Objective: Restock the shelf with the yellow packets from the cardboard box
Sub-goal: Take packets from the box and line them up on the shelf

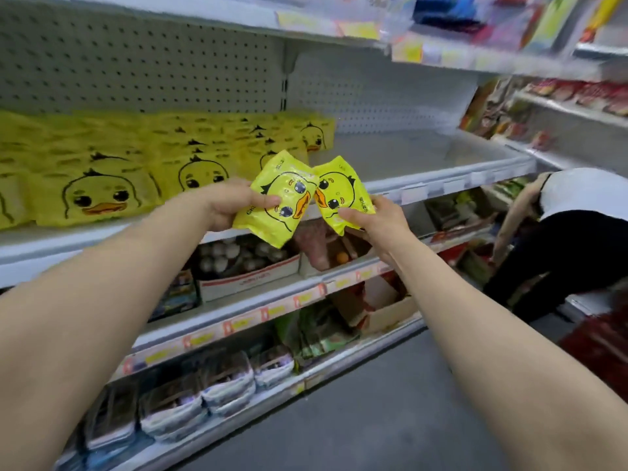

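Two yellow packets are in play, one in each hand. At the left, the stocked duck packets (102,185) stand in rows, faces forward. Your left hand (224,205) pinches the left packet (278,198), thumb on its printed face. It is tilted, and its edge touches the right packet (341,195), which your right hand (370,219) pinches at the bottom. Both are held just in front of the shelf (407,154). Turn each duck upright and set it just right of the last row, one at a time, so neither topples its neighbours.
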The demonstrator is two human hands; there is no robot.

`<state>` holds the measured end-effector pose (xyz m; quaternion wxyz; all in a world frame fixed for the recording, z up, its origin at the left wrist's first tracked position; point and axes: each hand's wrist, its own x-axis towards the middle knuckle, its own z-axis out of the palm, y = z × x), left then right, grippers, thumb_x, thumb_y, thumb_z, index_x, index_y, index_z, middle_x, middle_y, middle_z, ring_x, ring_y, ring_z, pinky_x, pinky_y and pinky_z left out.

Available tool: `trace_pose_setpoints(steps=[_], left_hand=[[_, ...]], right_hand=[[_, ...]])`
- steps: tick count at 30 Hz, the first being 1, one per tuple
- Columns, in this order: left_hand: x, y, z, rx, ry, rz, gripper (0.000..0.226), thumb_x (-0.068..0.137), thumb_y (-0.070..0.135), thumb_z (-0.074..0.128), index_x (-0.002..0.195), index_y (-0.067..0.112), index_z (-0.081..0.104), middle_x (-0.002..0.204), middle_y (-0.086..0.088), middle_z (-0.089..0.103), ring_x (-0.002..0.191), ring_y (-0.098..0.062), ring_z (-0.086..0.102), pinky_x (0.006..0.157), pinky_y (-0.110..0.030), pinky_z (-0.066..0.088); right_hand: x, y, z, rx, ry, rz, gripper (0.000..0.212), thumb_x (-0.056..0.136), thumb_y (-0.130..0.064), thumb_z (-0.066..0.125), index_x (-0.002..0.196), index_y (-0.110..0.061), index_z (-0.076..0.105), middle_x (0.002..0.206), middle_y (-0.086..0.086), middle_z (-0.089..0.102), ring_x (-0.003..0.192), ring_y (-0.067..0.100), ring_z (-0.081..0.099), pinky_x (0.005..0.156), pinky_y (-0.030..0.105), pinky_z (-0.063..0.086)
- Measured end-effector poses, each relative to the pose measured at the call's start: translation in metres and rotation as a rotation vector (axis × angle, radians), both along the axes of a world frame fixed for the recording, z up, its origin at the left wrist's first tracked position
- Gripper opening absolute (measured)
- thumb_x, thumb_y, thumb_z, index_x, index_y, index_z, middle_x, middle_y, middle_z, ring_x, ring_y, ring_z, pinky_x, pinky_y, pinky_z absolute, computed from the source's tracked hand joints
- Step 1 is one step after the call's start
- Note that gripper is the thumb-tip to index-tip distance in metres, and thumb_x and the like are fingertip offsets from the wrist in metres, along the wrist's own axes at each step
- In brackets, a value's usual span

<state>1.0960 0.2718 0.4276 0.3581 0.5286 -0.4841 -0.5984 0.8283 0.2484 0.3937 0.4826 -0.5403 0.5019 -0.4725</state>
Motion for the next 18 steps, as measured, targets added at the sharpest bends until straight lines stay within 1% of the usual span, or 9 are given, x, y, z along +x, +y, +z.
trace_pose_setpoints(steps=[1,3,7,10,12,14,15,16,18], left_hand=[[-0.01,-0.015,0.005,-0.004,-0.019,-0.016,0.027,0.09,0.01,0.062,0.117,0.007,0.061,0.101,-0.007,0.074,0.083,-0.018,0.073,0.07,-0.029,0.06],[-0.028,-0.044,0.01,-0.023,-0.068,-0.031,0.03,0.088,0.01,0.065,0.118,0.006,0.061,0.105,-0.009,0.074,0.087,-0.02,0.073,0.074,-0.03,0.06],[-0.053,-0.091,0.013,-0.048,-0.197,-0.027,0.039,0.086,0.011,0.07,0.122,0.002,0.059,0.109,-0.012,0.073,0.095,-0.024,0.072,0.083,-0.034,0.057],[-0.067,-0.123,0.015,-0.052,-0.239,0.01,0.039,0.085,0.01,0.071,0.122,0.007,0.059,0.107,-0.008,0.074,0.097,-0.023,0.071,0.086,-0.036,0.057],[-0.079,-0.142,0.023,-0.035,-0.317,0.016,0.043,0.082,0.018,0.075,0.122,0.012,0.061,0.106,-0.001,0.074,0.099,-0.016,0.069,0.09,-0.033,0.055],[-0.091,-0.164,0.034,-0.058,-0.45,0.066,0.046,0.08,0.022,0.078,0.121,0.015,0.059,0.107,0.007,0.068,0.098,-0.008,0.062,0.089,-0.023,0.046],[-0.095,-0.174,0.04,-0.076,-0.504,0.108,0.05,0.079,0.023,0.08,0.123,0.016,0.057,0.111,0.008,0.065,0.1,-0.007,0.059,0.09,-0.021,0.04],[-0.098,-0.186,0.045,-0.081,-0.549,0.129,0.062,0.076,0.027,0.083,0.13,0.015,0.054,0.119,0.007,0.063,0.107,-0.009,0.056,0.094,-0.023,0.036],[-0.102,-0.209,0.052,-0.069,-0.647,0.139,0.09,0.063,0.042,0.089,0.14,0.018,0.048,0.137,0.006,0.054,0.125,-0.015,0.049,0.107,-0.032,0.035]], right_hand=[[-0.008,-0.013,0.001,0.003,-0.009,-0.002,0.048,0.072,-0.01,0.087,0.114,-0.005,0.066,0.104,0.012,0.075,0.089,0.024,0.074,0.078,0.038,0.061],[-0.027,-0.04,-0.001,0.02,-0.037,-0.021,0.048,0.075,-0.004,0.084,0.118,-0.004,0.062,0.107,0.013,0.074,0.09,0.025,0.073,0.073,0.034,0.061],[-0.057,-0.104,-0.001,0.009,-0.076,-0.001,0.03,0.08,-0.001,0.079,0.102,-0.011,0.062,0.1,0.011,0.072,0.085,0.023,0.072,0.066,0.025,0.058],[-0.07,-0.16,0.0,-0.002,-0.091,0.043,0.026,0.081,-0.002,0.079,0.098,-0.012,0.063,0.102,0.012,0.072,0.082,0.019,0.072,0.066,0.023,0.058],[-0.078,-0.197,0.004,0.008,-0.096,0.088,0.036,0.078,-0.006,0.083,0.107,-0.009,0.062,0.11,0.014,0.072,0.089,0.021,0.073,0.072,0.028,0.06],[-0.083,-0.23,0.01,0.005,-0.08,0.123,0.058,0.069,-0.013,0.09,0.117,-0.005,0.059,0.111,0.013,0.072,0.093,0.024,0.074,0.079,0.035,0.061],[-0.086,-0.245,0.013,-0.002,-0.059,0.129,0.063,0.065,-0.014,0.092,0.118,-0.005,0.059,0.11,0.013,0.073,0.093,0.025,0.074,0.08,0.038,0.061],[-0.09,-0.26,0.017,-0.011,-0.055,0.136,0.062,0.064,-0.013,0.093,0.117,-0.004,0.06,0.109,0.013,0.073,0.09,0.025,0.074,0.079,0.038,0.061],[-0.097,-0.288,0.021,-0.015,-0.101,0.154,0.054,0.07,-0.002,0.087,0.118,0.001,0.061,0.111,0.019,0.072,0.084,0.025,0.073,0.069,0.034,0.061]])
